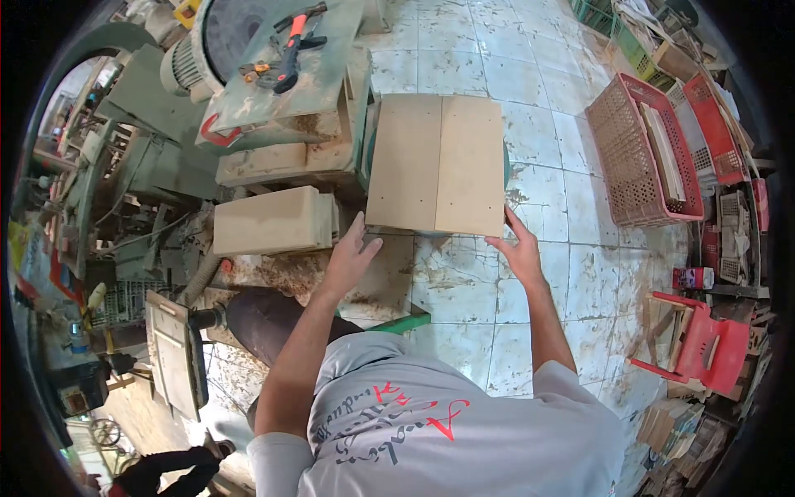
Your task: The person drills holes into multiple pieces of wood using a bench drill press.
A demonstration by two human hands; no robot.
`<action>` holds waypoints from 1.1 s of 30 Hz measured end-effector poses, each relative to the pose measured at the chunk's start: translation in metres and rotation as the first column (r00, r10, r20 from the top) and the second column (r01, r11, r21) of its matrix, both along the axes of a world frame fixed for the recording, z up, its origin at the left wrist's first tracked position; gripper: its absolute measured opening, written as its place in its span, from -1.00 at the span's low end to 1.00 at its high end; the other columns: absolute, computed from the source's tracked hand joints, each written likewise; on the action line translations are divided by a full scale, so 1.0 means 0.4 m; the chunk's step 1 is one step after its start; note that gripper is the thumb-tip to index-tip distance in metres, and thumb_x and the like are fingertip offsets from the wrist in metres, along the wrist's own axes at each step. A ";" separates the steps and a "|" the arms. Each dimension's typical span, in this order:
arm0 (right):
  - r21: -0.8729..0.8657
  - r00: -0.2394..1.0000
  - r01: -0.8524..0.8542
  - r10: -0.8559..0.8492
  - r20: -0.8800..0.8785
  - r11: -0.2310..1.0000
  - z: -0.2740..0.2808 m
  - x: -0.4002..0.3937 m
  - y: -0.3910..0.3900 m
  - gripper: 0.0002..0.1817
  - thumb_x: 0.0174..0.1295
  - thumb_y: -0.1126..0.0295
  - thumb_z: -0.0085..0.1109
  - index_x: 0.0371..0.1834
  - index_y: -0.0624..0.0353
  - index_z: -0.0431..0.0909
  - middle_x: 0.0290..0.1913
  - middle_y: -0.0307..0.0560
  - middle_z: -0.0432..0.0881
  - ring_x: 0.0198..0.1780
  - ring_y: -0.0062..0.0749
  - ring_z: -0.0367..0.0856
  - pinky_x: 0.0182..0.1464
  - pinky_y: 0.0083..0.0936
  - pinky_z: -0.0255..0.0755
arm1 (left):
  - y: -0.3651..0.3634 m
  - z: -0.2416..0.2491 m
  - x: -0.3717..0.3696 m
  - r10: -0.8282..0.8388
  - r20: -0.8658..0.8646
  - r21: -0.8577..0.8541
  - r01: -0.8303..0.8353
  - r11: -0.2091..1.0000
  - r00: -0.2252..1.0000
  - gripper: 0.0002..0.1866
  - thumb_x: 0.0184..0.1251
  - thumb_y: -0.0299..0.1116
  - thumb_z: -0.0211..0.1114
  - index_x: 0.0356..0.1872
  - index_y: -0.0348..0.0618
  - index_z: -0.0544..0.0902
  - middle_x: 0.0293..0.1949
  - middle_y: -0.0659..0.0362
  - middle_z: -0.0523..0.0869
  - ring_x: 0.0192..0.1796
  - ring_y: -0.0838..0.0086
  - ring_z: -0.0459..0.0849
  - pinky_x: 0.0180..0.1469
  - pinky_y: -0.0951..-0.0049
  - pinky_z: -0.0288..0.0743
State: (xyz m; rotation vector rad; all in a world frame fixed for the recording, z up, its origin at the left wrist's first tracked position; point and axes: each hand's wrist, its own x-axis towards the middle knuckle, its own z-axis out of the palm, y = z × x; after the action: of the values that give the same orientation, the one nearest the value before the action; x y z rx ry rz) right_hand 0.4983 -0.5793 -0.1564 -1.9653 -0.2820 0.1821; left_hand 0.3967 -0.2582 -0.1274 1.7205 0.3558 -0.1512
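So we're looking down at a flat, pale rectangular wooden panel (436, 163) made of two boards joined along a seam down the middle, with tiny holes near its edges. It's lying on some teal-green support that only peeks out at its right and bottom edges, so we can't really tell what that is. Our left hand (351, 256) sits at the panel's lower left corner, fingers spread open and just touching the edge, not wrapped around anything. Our right hand (520, 248) is at the lower right corner, also with an open grip, fingertips resting against the panel's edge. Just left of the panel there's a light wooden box-like block (273, 219) on a sawdust-covered desk (281, 273), and further up a green metal machine table (306, 66) with an orange-and-black clamp (290, 45) lying on it. Off to the right, well apart on the tiled floor (464, 306), stands a red plastic crate (642, 157) with boards in it, and a red plastic chair (704, 348) sits lower right.
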 end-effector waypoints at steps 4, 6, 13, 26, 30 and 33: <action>0.020 1.000 -0.009 0.009 0.002 1.000 -0.002 0.010 -0.003 -0.17 -0.06 0.41 0.49 0.35 0.26 0.32 0.20 0.14 0.54 0.28 -0.21 0.47 0.28 -0.35 0.32 | -0.018 -0.014 -0.002 0.055 0.001 -0.139 -0.054 0.989 0.999 -0.24 0.38 -0.48 0.17 0.44 -0.44 -0.07 0.45 -0.20 0.10 0.52 0.18 0.03 0.48 0.31 -0.03; 0.030 1.000 -0.020 0.020 0.012 0.999 -0.002 0.010 -0.006 -0.18 -0.06 0.42 0.49 0.34 0.25 0.33 0.21 0.13 0.54 0.28 -0.21 0.47 0.28 -0.35 0.32 | -0.024 -0.008 0.002 0.085 -0.016 -0.171 -0.087 0.981 0.996 -0.25 0.38 -0.51 0.16 0.45 -0.43 -0.08 0.46 -0.20 0.06 0.52 0.18 0.01 0.49 0.31 -0.05; -0.040 0.994 -0.058 0.061 0.088 0.998 -0.009 0.028 -0.021 -0.24 -0.04 0.44 0.47 0.31 0.25 0.38 0.22 0.12 0.53 0.25 -0.23 0.49 0.27 -0.36 0.32 | -0.036 -0.024 -0.003 0.071 -0.015 -0.149 -0.073 0.986 0.997 -0.23 0.37 -0.48 0.18 0.46 -0.40 -0.09 0.46 -0.22 0.03 0.53 0.18 0.00 0.49 0.31 -0.05; -0.011 0.996 -0.094 0.094 0.002 0.995 0.024 0.061 -0.017 -0.29 -0.01 0.53 0.42 0.29 0.30 0.40 0.05 0.01 0.55 0.13 -0.32 0.49 0.19 -0.48 0.33 | -0.056 -0.033 -0.017 0.053 0.070 0.235 -0.068 0.970 0.996 -0.25 0.31 -0.32 0.26 0.41 -0.39 0.10 0.28 -0.22 0.41 0.38 0.21 0.37 0.36 0.37 0.24; -0.044 0.994 -0.094 0.096 0.051 0.995 0.021 0.062 -0.017 -0.30 -0.03 0.54 0.43 0.27 0.30 0.41 0.05 0.00 0.55 0.13 -0.31 0.50 0.21 -0.48 0.32 | -0.033 -0.044 0.008 0.054 0.050 0.262 -0.065 0.963 0.997 -0.30 0.25 -0.32 0.30 0.37 -0.34 0.23 0.19 -0.16 0.53 0.27 0.19 0.51 0.29 0.38 0.34; -0.021 0.995 -0.098 0.098 0.033 0.995 0.027 0.063 -0.019 -0.29 -0.02 0.53 0.43 0.28 0.29 0.40 0.03 -0.01 0.55 0.12 -0.33 0.50 0.16 -0.48 0.37 | -0.034 -0.068 0.030 0.069 0.159 0.270 -0.110 0.957 0.985 -0.30 0.21 -0.31 0.33 0.36 -0.26 0.29 0.14 -0.12 0.58 0.14 0.18 0.60 0.20 0.36 0.43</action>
State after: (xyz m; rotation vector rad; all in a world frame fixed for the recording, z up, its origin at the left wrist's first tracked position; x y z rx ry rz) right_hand 0.5235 -0.5868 -0.1457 -1.9764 -0.4008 0.2159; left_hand 0.4088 -0.2720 -0.1545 1.9757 0.3570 0.0979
